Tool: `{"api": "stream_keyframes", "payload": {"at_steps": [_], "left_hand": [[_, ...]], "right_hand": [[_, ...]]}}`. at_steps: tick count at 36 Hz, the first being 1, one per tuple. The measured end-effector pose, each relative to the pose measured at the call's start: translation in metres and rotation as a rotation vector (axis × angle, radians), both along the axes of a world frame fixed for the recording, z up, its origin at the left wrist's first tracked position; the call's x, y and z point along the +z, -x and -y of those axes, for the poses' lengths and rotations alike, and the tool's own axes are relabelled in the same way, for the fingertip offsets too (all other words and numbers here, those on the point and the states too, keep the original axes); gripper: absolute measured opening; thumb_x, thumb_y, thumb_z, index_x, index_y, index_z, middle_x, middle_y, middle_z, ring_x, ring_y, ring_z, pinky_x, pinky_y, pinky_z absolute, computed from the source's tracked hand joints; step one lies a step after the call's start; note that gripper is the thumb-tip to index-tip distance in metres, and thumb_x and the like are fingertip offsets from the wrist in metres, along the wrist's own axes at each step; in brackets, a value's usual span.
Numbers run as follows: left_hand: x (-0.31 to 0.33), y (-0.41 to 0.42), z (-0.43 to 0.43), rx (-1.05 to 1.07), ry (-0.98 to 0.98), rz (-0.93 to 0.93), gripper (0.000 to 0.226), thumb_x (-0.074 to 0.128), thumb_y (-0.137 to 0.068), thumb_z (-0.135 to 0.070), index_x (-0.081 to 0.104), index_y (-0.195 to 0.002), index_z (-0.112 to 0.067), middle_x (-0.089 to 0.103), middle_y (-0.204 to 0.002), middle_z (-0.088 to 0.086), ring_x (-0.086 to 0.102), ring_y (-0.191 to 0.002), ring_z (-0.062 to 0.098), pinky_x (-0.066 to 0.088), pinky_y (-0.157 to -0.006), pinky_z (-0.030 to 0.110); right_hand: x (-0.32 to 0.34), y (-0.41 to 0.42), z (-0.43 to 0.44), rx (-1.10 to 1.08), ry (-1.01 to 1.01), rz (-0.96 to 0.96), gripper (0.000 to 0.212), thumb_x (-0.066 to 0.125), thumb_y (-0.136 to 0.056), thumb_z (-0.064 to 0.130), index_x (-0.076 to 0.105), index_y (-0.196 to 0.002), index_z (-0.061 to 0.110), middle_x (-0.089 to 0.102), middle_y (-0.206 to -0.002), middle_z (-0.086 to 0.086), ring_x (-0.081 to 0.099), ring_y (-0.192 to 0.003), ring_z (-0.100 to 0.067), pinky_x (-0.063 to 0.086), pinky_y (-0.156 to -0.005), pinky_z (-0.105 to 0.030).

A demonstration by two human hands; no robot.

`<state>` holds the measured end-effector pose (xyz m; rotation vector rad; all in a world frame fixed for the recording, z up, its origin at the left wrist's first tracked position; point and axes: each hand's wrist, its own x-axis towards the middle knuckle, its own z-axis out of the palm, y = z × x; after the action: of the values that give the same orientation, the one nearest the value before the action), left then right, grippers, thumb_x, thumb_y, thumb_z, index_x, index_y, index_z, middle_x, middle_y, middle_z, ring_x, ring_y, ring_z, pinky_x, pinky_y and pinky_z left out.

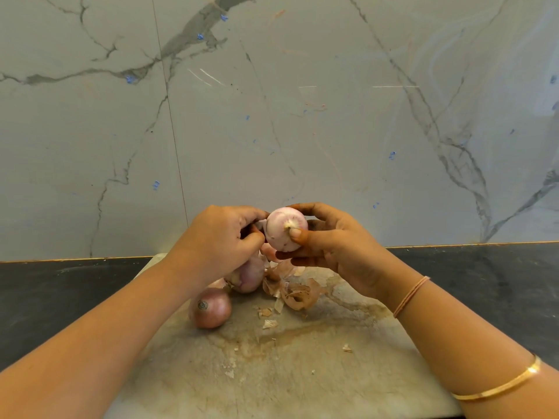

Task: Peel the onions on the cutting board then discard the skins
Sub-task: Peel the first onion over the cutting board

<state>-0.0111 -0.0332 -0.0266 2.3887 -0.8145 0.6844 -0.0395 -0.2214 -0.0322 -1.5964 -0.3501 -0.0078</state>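
Observation:
A pale, mostly peeled onion is held in the air above the cutting board. My right hand grips it from the right, thumb on its root end. My left hand pinches at the onion's left side with curled fingers. Under my left hand lies a partly peeled onion. An unpeeled pinkish-brown onion sits nearer to me on the board. A heap of dry skins lies on the board below my right hand.
Small skin flakes are scattered over the stained board. The board rests on a dark countertop. A grey marble wall rises right behind it.

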Motion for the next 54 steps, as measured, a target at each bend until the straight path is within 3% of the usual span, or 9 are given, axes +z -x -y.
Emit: {"api": "stream_keyframes", "payload": {"at_steps": [6,11,18,22,28,36,40,47,54], "left_hand": [[0.0009,-0.0031,-0.0019,-0.003,0.069,-0.007,0.028,0.057,-0.086,-0.005,0.073,-0.107,-0.015,0.064,-0.074,-0.012,0.055,-0.060,-0.012,0.039,-0.054,0.006],[-0.0012,-0.0058,-0.0033,-0.036,0.108,-0.052,0.031,0.054,-0.089,-0.005,0.070,-0.101,-0.028,0.072,-0.077,-0.001,0.058,-0.058,0.009,0.044,-0.051,0.017],[-0.0010,-0.0053,-0.0027,-0.087,0.089,-0.129,0.052,0.046,-0.093,-0.004,0.051,-0.091,-0.056,0.071,-0.075,0.004,0.047,-0.044,0.009,0.034,-0.039,0.015],[-0.0042,-0.0055,-0.0001,-0.074,0.117,-0.176,0.037,0.043,-0.095,-0.014,0.059,-0.099,-0.046,0.070,-0.077,-0.007,0.048,-0.045,0.005,0.035,-0.042,0.015],[-0.0034,-0.0073,0.0006,-0.031,0.053,-0.112,0.029,0.037,-0.083,-0.047,0.064,-0.091,-0.039,0.062,-0.097,-0.019,0.053,-0.100,0.007,0.044,-0.085,0.031],[-0.0058,-0.0031,0.0012,-0.195,0.122,-0.032,0.044,0.055,-0.083,-0.040,0.055,-0.126,-0.032,0.056,-0.108,-0.031,0.055,-0.098,-0.019,0.045,-0.083,0.004],[-0.0063,-0.0028,0.0016,-0.209,0.190,-0.037,0.037,0.070,-0.082,-0.030,0.061,-0.118,-0.029,0.066,-0.103,-0.019,0.061,-0.094,-0.012,0.048,-0.078,0.006],[-0.0045,0.0008,0.0023,-0.180,0.253,-0.076,0.044,0.060,-0.069,-0.053,0.072,-0.103,-0.028,0.072,-0.090,-0.016,0.068,-0.083,-0.003,0.056,-0.075,0.019],[-0.0066,0.0017,0.0065,-0.091,0.208,-0.016,0.040,0.060,-0.072,-0.040,0.075,-0.102,-0.018,0.074,-0.089,-0.007,0.068,-0.080,0.000,0.057,-0.074,0.021]], "right_hand": [[-0.0008,-0.0023,0.0012,-0.026,-0.038,-0.022,0.033,0.051,-0.098,0.012,0.056,-0.128,0.023,0.062,-0.118,-0.010,0.069,-0.084,-0.023,0.054,-0.077,-0.033],[-0.0004,-0.0033,0.0009,-0.012,-0.124,-0.071,0.029,0.046,-0.099,0.013,0.058,-0.126,0.018,0.060,-0.119,-0.014,0.064,-0.081,-0.024,0.052,-0.072,-0.029],[0.0003,-0.0021,0.0025,-0.057,-0.205,-0.104,0.020,0.046,-0.097,0.018,0.060,-0.110,0.015,0.056,-0.105,-0.014,0.052,-0.076,-0.018,0.046,-0.064,-0.023],[-0.0001,-0.0027,0.0019,-0.057,-0.136,-0.082,0.018,0.051,-0.096,0.018,0.060,-0.111,0.015,0.060,-0.103,-0.012,0.057,-0.077,-0.017,0.048,-0.065,-0.024],[-0.0008,-0.0011,-0.0029,0.016,-0.171,-0.100,0.025,0.056,-0.093,0.003,0.057,-0.116,0.011,0.060,-0.117,-0.017,0.070,-0.091,-0.031,0.060,-0.079,-0.037],[-0.0017,-0.0026,-0.0012,-0.064,-0.013,-0.005,0.025,0.062,-0.092,0.019,0.053,-0.115,0.020,0.062,-0.113,-0.013,0.066,-0.092,-0.027,0.056,-0.078,-0.032],[-0.0032,-0.0025,-0.0010,-0.093,0.063,0.053,0.017,0.061,-0.092,0.024,0.058,-0.109,0.023,0.066,-0.103,-0.011,0.062,-0.082,-0.022,0.053,-0.072,-0.029],[-0.0059,-0.0036,-0.0015,-0.118,0.136,0.100,0.022,0.060,-0.092,0.027,0.065,-0.112,0.021,0.069,-0.098,-0.007,0.062,-0.078,-0.016,0.051,-0.066,-0.023],[-0.0079,-0.0049,-0.0024,-0.135,0.190,0.126,0.028,0.060,-0.093,0.025,0.065,-0.120,0.018,0.071,-0.098,-0.009,0.062,-0.071,-0.012,0.054,-0.066,-0.022]]}}
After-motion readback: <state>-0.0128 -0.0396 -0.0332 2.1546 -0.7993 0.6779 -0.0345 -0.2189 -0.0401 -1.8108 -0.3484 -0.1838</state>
